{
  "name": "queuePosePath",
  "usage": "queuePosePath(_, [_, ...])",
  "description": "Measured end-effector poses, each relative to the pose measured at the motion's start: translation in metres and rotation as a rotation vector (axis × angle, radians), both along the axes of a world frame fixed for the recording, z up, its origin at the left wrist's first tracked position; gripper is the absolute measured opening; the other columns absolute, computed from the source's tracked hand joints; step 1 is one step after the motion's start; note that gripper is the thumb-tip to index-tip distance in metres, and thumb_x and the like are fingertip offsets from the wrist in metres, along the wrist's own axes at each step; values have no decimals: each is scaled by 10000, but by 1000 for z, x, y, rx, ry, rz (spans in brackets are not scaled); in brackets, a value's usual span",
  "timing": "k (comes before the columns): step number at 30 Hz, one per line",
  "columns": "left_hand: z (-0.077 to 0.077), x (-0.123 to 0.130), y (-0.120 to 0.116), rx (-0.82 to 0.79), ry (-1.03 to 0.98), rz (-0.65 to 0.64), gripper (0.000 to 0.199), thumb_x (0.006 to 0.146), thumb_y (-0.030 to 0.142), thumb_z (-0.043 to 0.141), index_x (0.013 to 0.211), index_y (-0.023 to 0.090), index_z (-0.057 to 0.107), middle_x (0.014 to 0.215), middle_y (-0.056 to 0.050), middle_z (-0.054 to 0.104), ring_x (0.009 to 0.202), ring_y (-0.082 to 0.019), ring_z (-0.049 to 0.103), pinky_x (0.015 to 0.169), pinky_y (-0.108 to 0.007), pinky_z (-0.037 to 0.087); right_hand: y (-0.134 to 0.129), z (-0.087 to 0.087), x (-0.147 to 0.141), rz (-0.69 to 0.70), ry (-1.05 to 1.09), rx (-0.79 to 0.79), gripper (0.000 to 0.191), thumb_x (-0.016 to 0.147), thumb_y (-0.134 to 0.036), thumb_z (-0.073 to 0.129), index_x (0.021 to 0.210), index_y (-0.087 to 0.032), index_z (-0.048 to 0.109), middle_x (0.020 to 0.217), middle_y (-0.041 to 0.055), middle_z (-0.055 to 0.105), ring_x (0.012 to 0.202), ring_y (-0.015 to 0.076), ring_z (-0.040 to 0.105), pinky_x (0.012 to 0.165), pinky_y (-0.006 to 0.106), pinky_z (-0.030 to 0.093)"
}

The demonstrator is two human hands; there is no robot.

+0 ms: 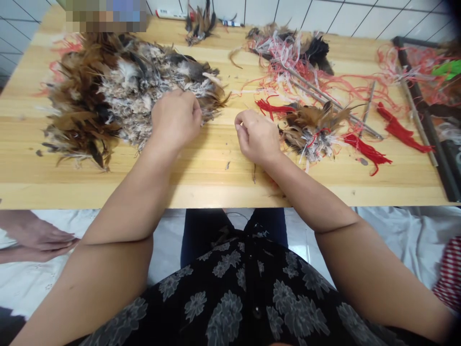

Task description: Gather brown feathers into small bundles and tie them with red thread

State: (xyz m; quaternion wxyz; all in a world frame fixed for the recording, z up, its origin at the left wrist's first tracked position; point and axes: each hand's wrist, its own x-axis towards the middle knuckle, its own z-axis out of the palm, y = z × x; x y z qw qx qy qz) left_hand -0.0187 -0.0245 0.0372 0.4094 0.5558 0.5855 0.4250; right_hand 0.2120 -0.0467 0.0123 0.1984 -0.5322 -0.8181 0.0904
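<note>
A big heap of brown and grey-white feathers [133, 96] covers the left of the wooden table. My left hand [176, 117] is closed at the right side of this heap, and its fingertips are turned out of sight. To the right, above bare wood, my right hand [260, 137] has its thumb and fingers curled together. Whatever either hand grips, if anything, is hidden or too small to name. Just right of my right hand lies a smaller bundle of brown and white feathers [320, 129], with red thread tassels [367, 153] beside it.
Behind lie tangled pink and white strings [284, 50] with feathers and thin sticks [317, 89]. A black-framed tray [442, 163] of strings stands at the right edge. Markers [171, 14] lie along the tiled wall. Another person's hands [39, 238] rest below the table at left.
</note>
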Motion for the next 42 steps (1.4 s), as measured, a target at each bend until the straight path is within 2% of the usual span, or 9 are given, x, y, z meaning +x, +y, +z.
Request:
queuePosePath(2, [4, 1, -3, 103, 81, 32, 334, 941, 162, 914, 818, 293, 633, 966, -23, 749, 1587, -282, 545, 1232, -267, 464, 0, -3, 0, 5, 57, -11, 324, 1197, -290, 454, 1284, -218, 757, 1252, 141, 824, 1196, 305, 747, 1096, 461, 567])
queuePosePath(4, [4, 4, -5, 127, 44, 22, 284, 993, 239, 932, 872, 288, 679, 897, -3, 734, 1364, -280, 650, 1150, -320, 495, 2, -9, 1, 14, 142, -27, 294, 1196, -314, 489, 1266, -225, 761, 1174, 118, 827, 1145, 286, 742, 1044, 427, 569])
queuePosePath(9, [-3, 17, -6, -42, -231, -115, 344, 994, 342, 994, 882, 275, 675, 821, 11, 768, 1034, -239, 743, 851, -336, 510, 15, -29, 0, 69, 434, -125, 318, 1205, -485, 586, 1270, -245, 785, 885, 29, 717, 903, 224, 679, 907, 371, 560])
queuePosePath(20, [-4, 24, -10, -219, -349, -189, 406, 902, 136, 1095, 851, 246, 708, 742, 25, 729, 829, -184, 791, 756, -240, 564, 35, -52, -3, 24, 648, -202, 470, 1137, -729, 715, 1164, -262, 753, 812, -23, 580, 772, 174, 523, 764, 334, 496])
queuePosePath(26, [-8, 28, -12, -277, -405, -233, 415, 878, 104, 1108, 862, 247, 720, 750, 25, 747, 799, -187, 790, 781, -252, 594, 37, -52, -2, 4, 595, -173, 315, 1157, -561, 743, 1065, -262, 706, 813, -22, 570, 803, 183, 545, 802, 341, 516])
queuePosePath(31, [-16, 27, -11, -83, -281, -296, 324, 976, 214, 1050, 886, 239, 740, 786, 8, 766, 754, -158, 773, 754, -249, 615, 27, -39, 0, 30, 408, -74, 158, 1186, -358, 669, 1079, -245, 698, 1040, 44, 741, 1040, 219, 687, 1004, 378, 573])
queuePosePath(36, [-52, 18, 8, 136, -279, -445, 427, 997, 421, 1078, 998, 248, 688, 788, 29, 759, 723, -205, 841, 713, -316, 724, 28, -45, 3, 87, 322, 13, 170, 1208, -326, 609, 1148, -226, 731, 1171, 73, 792, 1185, 235, 731, 1063, 383, 580])
queuePosePath(39, [-65, 18, 15, 203, -259, -445, 416, 1059, 464, 1029, 1060, 254, 670, 806, 31, 756, 762, -229, 875, 766, -364, 777, 27, -44, 4, 65, 263, 37, 208, 1213, -320, 589, 1193, -226, 773, 1209, 87, 804, 1230, 255, 745, 1087, 402, 587])
queuePosePath(42, [-65, 22, 12, 238, -206, -404, 376, 1080, 447, 997, 1059, 250, 678, 835, 20, 772, 819, -249, 885, 813, -390, 778, 20, -36, 2, 22, 189, 39, 270, 1227, -306, 543, 1220, -227, 801, 1213, 94, 804, 1237, 271, 757, 1111, 420, 598])
